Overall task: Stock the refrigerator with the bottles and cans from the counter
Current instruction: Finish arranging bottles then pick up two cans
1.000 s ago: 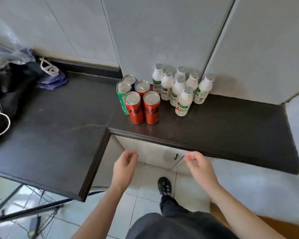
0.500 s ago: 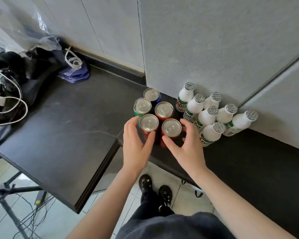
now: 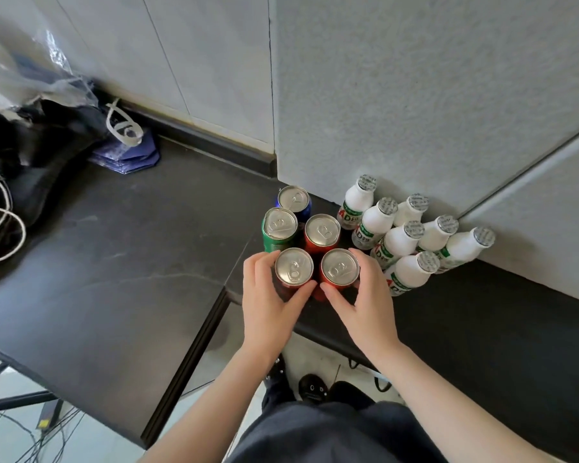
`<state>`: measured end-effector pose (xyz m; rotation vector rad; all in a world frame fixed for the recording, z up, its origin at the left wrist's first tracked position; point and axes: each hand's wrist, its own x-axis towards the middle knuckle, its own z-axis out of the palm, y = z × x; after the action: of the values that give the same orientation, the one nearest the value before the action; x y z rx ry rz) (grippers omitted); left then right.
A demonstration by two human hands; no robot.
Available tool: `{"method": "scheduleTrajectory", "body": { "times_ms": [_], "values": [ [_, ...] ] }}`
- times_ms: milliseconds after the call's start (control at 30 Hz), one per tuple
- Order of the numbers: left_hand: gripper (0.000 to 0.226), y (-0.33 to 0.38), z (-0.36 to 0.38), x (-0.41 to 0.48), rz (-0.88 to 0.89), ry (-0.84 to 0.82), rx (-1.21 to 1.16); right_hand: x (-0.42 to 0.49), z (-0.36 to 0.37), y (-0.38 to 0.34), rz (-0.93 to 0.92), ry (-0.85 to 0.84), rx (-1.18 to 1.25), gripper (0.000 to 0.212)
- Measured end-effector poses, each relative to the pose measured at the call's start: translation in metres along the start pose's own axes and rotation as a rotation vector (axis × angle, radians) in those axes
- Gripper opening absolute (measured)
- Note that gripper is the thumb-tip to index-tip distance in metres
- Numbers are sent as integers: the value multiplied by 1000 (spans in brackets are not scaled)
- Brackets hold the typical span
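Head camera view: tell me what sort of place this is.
Probably a home kitchen or pantry corner. A dark stone-look counter runs along pale grey panelled walls, five drink cans and seven white milk-drink bottles stand grouped on it, and plastic bags with loose cables sit at the far left.

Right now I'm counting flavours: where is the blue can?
The blue can stands at the back of the can cluster, against the wall corner, behind the green can.

Blue bag [image 3: 127,155] and white cables [image 3: 4,228] lie left.

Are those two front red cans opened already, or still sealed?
Sealed: both front red cans show flat pull tabs and unbroken lids.
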<state>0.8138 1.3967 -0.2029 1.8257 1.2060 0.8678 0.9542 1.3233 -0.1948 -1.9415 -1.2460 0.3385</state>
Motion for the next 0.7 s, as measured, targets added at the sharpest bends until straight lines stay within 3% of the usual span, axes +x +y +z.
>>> {"method": "scheduleTrajectory", "body": {
  "times_ms": [267,500,700],
  "values": [
    [55,-1,-28,-32,-63,129,-79,-11,-2,-19,-24,-2,67,58],
    [38,12,-68,-103,-312,392,-299,-32,16,-48,-110,-270,331,59],
    [39,4,-92,-213,-540,746,-370,-85,62,-77,-198,-575,426,57]
  ]
}}
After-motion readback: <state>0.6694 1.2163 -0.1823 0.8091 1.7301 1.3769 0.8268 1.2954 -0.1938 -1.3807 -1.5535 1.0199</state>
